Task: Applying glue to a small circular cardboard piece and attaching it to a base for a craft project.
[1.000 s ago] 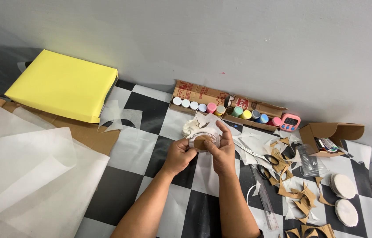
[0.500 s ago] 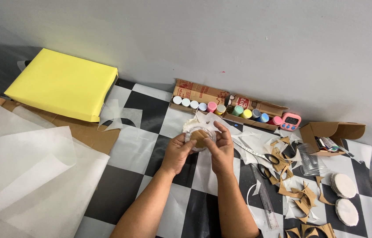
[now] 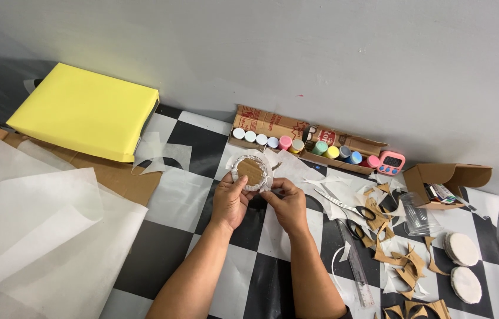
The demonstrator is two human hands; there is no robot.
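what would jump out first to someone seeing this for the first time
The bright yellow flat block at the far left of the chequered table catches the eye first. Next, at the centre, the left hand and right hand hold up a round cardboard disc wrapped in white paper. Behind them a row of coloured paint pots sits in a cardboard tray by the wall.
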